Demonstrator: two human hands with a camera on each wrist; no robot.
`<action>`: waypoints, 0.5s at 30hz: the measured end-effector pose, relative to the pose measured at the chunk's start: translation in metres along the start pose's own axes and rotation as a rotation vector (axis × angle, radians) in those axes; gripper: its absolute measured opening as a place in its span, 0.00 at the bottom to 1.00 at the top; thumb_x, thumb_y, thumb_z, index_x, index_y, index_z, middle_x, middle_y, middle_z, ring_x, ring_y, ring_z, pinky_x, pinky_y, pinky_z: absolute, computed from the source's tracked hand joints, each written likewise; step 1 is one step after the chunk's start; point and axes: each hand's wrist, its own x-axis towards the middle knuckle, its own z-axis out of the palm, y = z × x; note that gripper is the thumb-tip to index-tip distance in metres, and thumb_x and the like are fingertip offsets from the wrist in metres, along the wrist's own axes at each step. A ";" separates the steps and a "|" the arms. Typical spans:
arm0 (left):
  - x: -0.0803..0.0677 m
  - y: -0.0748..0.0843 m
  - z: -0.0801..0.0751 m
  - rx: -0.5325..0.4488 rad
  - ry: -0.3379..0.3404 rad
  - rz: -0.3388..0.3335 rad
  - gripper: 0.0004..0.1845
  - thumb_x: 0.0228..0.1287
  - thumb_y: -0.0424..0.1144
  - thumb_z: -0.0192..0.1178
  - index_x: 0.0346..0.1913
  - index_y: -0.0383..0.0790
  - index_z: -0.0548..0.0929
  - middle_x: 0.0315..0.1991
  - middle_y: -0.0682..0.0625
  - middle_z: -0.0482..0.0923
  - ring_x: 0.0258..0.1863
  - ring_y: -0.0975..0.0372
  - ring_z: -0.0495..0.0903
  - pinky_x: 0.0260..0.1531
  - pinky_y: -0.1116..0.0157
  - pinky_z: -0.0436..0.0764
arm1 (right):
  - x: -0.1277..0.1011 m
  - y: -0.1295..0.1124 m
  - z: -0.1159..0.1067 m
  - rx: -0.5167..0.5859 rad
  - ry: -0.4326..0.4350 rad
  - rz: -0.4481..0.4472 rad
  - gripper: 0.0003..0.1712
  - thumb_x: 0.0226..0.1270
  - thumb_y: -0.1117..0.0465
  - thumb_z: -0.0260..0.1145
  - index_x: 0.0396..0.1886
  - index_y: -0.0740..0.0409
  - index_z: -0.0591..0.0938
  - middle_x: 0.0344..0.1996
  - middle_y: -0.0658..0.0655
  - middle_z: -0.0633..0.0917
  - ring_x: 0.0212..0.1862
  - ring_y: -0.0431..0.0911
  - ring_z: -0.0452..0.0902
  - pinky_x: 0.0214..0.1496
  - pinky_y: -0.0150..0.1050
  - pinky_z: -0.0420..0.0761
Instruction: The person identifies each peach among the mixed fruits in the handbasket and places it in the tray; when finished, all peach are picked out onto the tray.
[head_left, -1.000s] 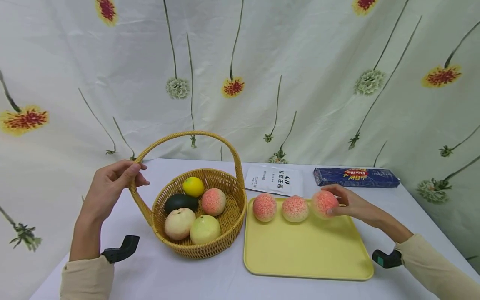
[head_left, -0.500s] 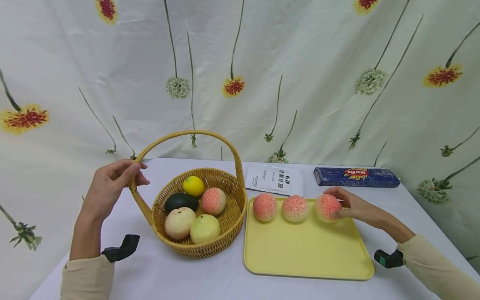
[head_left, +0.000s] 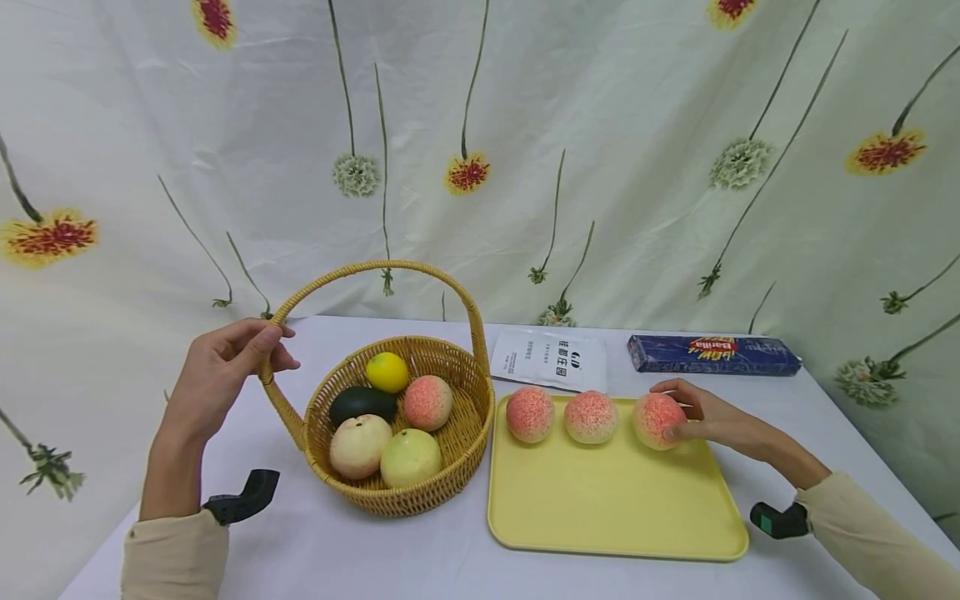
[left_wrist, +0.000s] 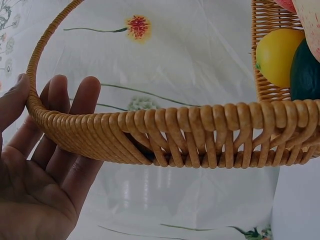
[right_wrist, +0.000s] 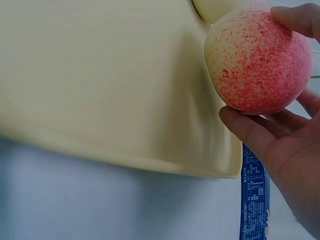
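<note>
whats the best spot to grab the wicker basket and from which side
Probably the top of its handle, from above: it arches over the basket and its fruit, with open space beneath. The left hand holds the handle's side, so the top is free.

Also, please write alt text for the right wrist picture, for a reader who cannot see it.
A person's right hand holds a round, pink-speckled cream peach at the edge of a pale yellow tray. A second cream peach and a printed blue box are partly visible.

The left sleeve point(head_left: 175, 552) and right sleeve point(head_left: 873, 533) are beige. Left camera point(head_left: 249, 498) and right camera point(head_left: 783, 521) are black; the latter bears a green patch point(head_left: 766, 523).
</note>
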 end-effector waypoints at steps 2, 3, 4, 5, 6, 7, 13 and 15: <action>0.000 0.000 0.000 -0.001 -0.001 0.001 0.15 0.73 0.42 0.51 0.47 0.32 0.79 0.26 0.48 0.84 0.31 0.64 0.84 0.39 0.75 0.75 | 0.000 0.001 0.000 -0.006 0.005 0.001 0.34 0.60 0.57 0.64 0.63 0.63 0.63 0.57 0.65 0.72 0.57 0.55 0.69 0.56 0.46 0.71; 0.000 0.000 0.000 -0.002 -0.001 0.003 0.15 0.73 0.41 0.51 0.47 0.32 0.79 0.26 0.47 0.84 0.31 0.63 0.84 0.39 0.75 0.75 | 0.000 0.001 0.000 -0.007 0.007 0.002 0.35 0.60 0.57 0.64 0.64 0.63 0.63 0.57 0.65 0.72 0.57 0.55 0.68 0.56 0.47 0.71; 0.000 0.000 0.000 -0.003 -0.001 0.004 0.14 0.73 0.41 0.51 0.47 0.32 0.79 0.26 0.47 0.84 0.31 0.63 0.84 0.39 0.75 0.76 | 0.000 0.002 -0.001 -0.009 0.010 0.004 0.35 0.60 0.57 0.64 0.64 0.63 0.63 0.57 0.65 0.72 0.57 0.56 0.68 0.56 0.47 0.71; 0.000 0.000 0.000 -0.004 -0.002 0.006 0.14 0.73 0.41 0.51 0.46 0.32 0.79 0.26 0.47 0.84 0.31 0.63 0.84 0.39 0.75 0.76 | 0.000 0.002 -0.001 -0.012 0.012 0.003 0.35 0.60 0.57 0.64 0.64 0.64 0.63 0.58 0.65 0.72 0.57 0.56 0.68 0.56 0.48 0.71; 0.000 0.000 0.000 -0.006 -0.002 0.008 0.14 0.73 0.41 0.51 0.46 0.32 0.79 0.27 0.46 0.84 0.31 0.63 0.84 0.38 0.75 0.76 | 0.000 0.002 -0.001 -0.014 0.014 0.003 0.35 0.60 0.57 0.64 0.64 0.64 0.63 0.58 0.65 0.72 0.57 0.56 0.68 0.56 0.48 0.72; 0.000 0.000 0.000 -0.007 -0.002 0.009 0.14 0.73 0.41 0.51 0.46 0.32 0.79 0.27 0.46 0.84 0.31 0.63 0.84 0.38 0.75 0.77 | 0.000 0.002 -0.001 -0.015 0.013 0.003 0.35 0.60 0.57 0.64 0.64 0.64 0.63 0.58 0.65 0.72 0.57 0.56 0.68 0.56 0.49 0.72; 0.000 -0.001 0.000 -0.012 -0.004 0.015 0.14 0.73 0.40 0.51 0.46 0.32 0.79 0.26 0.48 0.83 0.31 0.63 0.84 0.38 0.75 0.77 | 0.001 0.003 -0.001 0.004 -0.013 -0.004 0.34 0.61 0.57 0.63 0.64 0.64 0.64 0.58 0.65 0.72 0.57 0.55 0.69 0.56 0.45 0.71; 0.000 -0.001 0.000 -0.010 -0.004 0.015 0.14 0.73 0.40 0.51 0.46 0.32 0.79 0.26 0.49 0.83 0.31 0.64 0.84 0.38 0.75 0.77 | 0.002 0.004 -0.001 0.011 -0.023 -0.003 0.34 0.61 0.57 0.63 0.64 0.64 0.64 0.58 0.65 0.72 0.57 0.54 0.69 0.56 0.45 0.71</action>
